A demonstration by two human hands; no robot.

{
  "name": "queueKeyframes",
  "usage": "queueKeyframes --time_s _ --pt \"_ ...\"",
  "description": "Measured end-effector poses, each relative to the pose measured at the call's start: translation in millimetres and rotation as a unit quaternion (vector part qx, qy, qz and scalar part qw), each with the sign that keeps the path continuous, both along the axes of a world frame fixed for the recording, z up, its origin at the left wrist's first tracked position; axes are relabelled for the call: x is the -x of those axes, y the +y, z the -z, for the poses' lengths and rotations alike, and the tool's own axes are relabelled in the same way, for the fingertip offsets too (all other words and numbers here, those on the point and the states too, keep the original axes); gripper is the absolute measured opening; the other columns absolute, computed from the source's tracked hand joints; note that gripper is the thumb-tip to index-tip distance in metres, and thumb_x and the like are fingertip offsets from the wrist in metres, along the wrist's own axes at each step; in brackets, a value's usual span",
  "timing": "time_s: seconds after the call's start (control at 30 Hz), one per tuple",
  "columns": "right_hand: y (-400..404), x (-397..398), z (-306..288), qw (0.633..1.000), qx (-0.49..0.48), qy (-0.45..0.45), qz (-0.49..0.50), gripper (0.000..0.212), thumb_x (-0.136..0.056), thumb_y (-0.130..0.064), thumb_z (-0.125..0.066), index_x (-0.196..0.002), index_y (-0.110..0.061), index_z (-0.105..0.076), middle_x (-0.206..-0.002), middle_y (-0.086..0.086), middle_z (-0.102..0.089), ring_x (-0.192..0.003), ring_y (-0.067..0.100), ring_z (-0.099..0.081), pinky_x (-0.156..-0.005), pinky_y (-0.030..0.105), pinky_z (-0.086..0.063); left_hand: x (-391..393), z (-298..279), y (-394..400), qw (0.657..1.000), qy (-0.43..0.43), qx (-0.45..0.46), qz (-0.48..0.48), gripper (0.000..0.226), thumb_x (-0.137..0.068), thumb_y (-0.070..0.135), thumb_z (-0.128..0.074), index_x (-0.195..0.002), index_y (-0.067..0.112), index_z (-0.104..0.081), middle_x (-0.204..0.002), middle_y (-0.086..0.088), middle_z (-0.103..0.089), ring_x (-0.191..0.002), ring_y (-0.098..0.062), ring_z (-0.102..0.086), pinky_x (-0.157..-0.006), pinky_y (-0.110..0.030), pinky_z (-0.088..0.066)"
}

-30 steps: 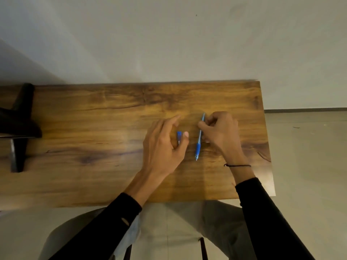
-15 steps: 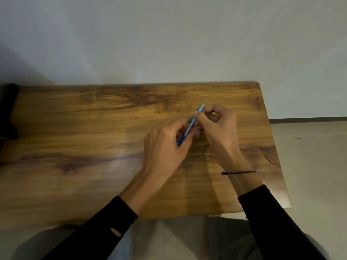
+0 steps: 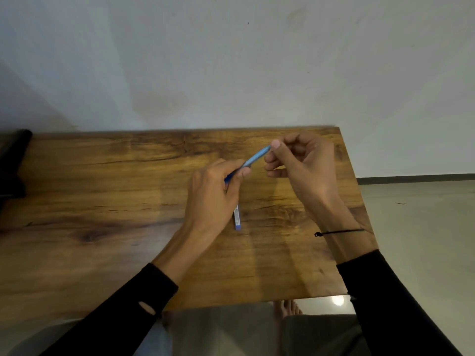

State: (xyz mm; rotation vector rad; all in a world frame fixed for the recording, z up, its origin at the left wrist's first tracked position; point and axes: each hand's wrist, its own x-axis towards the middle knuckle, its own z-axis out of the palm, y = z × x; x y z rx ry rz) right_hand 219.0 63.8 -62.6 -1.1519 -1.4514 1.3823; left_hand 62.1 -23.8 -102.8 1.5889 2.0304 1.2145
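Observation:
A blue pen (image 3: 255, 158) is held slanted above the wooden table (image 3: 102, 201). My left hand (image 3: 213, 199) grips its lower, darker end with curled fingers. My right hand (image 3: 300, 163) pinches its upper end between thumb and fingertips. A second small pen part (image 3: 237, 217), clear with a blue tip, lies flat on the table just right of my left wrist; its upper end is hidden behind my left hand.
A dark object (image 3: 12, 163) stands at the table's far left edge. The wall runs directly behind the table. The table's right edge drops to the floor (image 3: 416, 227). My legs and bare feet (image 3: 288, 308) show below the front edge.
Both hands lifted the blue pen off the table and raised it toward the far right. A clear pen part now shows lying on the table below my left hand.

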Motion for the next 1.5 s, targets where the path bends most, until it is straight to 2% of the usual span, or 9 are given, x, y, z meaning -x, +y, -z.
queueKeyframes --time_s 0.07,0.17,0.27,0.53,0.8,0.97,1.13,1.23,1.5 --pt "7.0 -1.7 2.8 0.998 -0.054 -0.024 0.020 0.009 -0.105 -0.015 -0.069 -0.097 -0.013 -0.071 -0.072 -0.001 -0.075 -0.064 0.011 -0.073 -0.059 0.029 -0.063 3.8 3.1 0.8 0.999 -0.031 0.006 -0.009 0.020 -0.104 0.027 -0.070 -0.117 0.019 -0.083 -0.088 0.004 -0.080 -0.078 -0.015 -0.072 -0.072 -0.041 -0.057" --pt "15.2 -5.1 15.1 0.959 -0.194 -0.206 0.018 0.006 -0.103 -0.017 -0.070 -0.097 -0.020 -0.071 -0.086 -0.009 -0.071 -0.080 0.004 -0.069 -0.067 0.025 -0.059 14.3 5.8 2.9 0.997 -0.070 0.005 -0.024 0.018 -0.104 0.026 -0.070 -0.110 0.018 -0.084 -0.091 0.007 -0.081 -0.085 -0.014 -0.077 -0.077 -0.046 -0.063" --pt "11.6 -2.6 33.7 0.905 -0.223 -0.356 -0.066 0.003 -0.102 -0.017 -0.070 -0.100 -0.017 -0.073 -0.102 -0.004 -0.065 -0.102 0.020 -0.061 -0.077 0.038 -0.053 22.6 5.5 6.4 0.995 -0.085 -0.003 -0.047 0.017 -0.103 0.025 -0.071 -0.113 0.019 -0.084 -0.093 0.006 -0.083 -0.087 -0.017 -0.079 -0.079 -0.050 -0.063" --pt "8.6 -2.6 50.3 0.876 -0.240 -0.408 -0.098 0.005 -0.099 -0.015 -0.073 -0.100 -0.010 -0.072 -0.103 0.002 -0.063 -0.106 0.023 -0.056 -0.084 0.044 -0.054 28.7 3.0 9.8 0.995 -0.082 -0.008 -0.060 0.013 -0.103 0.028 -0.071 -0.108 0.025 -0.083 -0.088 0.013 -0.080 -0.086 -0.007 -0.077 -0.079 -0.040 -0.063" --pt "12.4 -2.6 49.0 0.874 -0.233 -0.411 -0.107 0.007 -0.094 -0.011 -0.079 -0.098 -0.009 -0.073 -0.101 0.002 -0.063 -0.105 0.026 -0.057 -0.089 0.045 -0.053 29.1 2.3 10.3 0.995 -0.085 -0.001 -0.053 0.016 -0.103 0.028 -0.072 -0.113 0.022 -0.082 -0.092 0.009 -0.081 -0.089 -0.011 -0.078 -0.080 -0.047 -0.064" --pt "19.1 -8.1 46.0 0.872 -0.225 -0.418 -0.120 0.015 -0.093 -0.016 -0.080 -0.105 -0.008 -0.074 -0.102 -0.002 -0.060 -0.106 0.026 -0.059 -0.089 0.034 -0.049 26.7 4.2 10.6 0.995 -0.086 0.008 -0.046 0.017 -0.103 0.029 -0.072 -0.113 0.022 -0.082 -0.094 0.009 -0.081 -0.090 -0.011 -0.077 -0.081 -0.048 -0.063" --pt "26.7 -12.7 21.3 0.956 -0.181 -0.227 -0.032 0.012 -0.098 -0.017 -0.073 -0.110 -0.017 -0.074 -0.096 -0.004 -0.074 -0.087 0.005 -0.068 -0.074 0.015 -0.055 23.3 4.7 11.3 0.998 -0.065 0.016 -0.020 0.019 -0.102 0.028 -0.072 -0.116 0.019 -0.082 -0.096 0.003 -0.082 -0.089 -0.018 -0.075 -0.080 -0.051 -0.061" --pt "23.0 -5.6 11.8 0.987 -0.115 -0.102 -0.053 0.010 -0.102 -0.017 -0.073 -0.110 -0.011 -0.075 -0.098 0.007 -0.079 -0.090 0.023 -0.075 -0.074 0.030 -0.063 20.5 1.8 11.1 0.999 -0.038 0.025 0.001 0.023 -0.101 0.027 -0.072 -0.121 0.019 -0.081 -0.101 0.003 -0.081 -0.091 -0.016 -0.073 -0.081 -0.047 -0.061" --pt "24.1 -3.3 14.3 0.991 -0.072 -0.089 -0.074 0.006 -0.102 -0.008 -0.072 -0.106 -0.005 -0.073 -0.087 0.004 -0.075 -0.077 0.008 -0.069 -0.067 0.023 -0.059 19.8 -1.8 10.3 0.999 -0.015 0.037 0.015 0.028 -0.101 0.025 -0.073 -0.127 0.016 -0.078 -0.103 -0.002 -0.081 -0.093 -0.017 -0.073 -0.082 -0.048 -0.061"
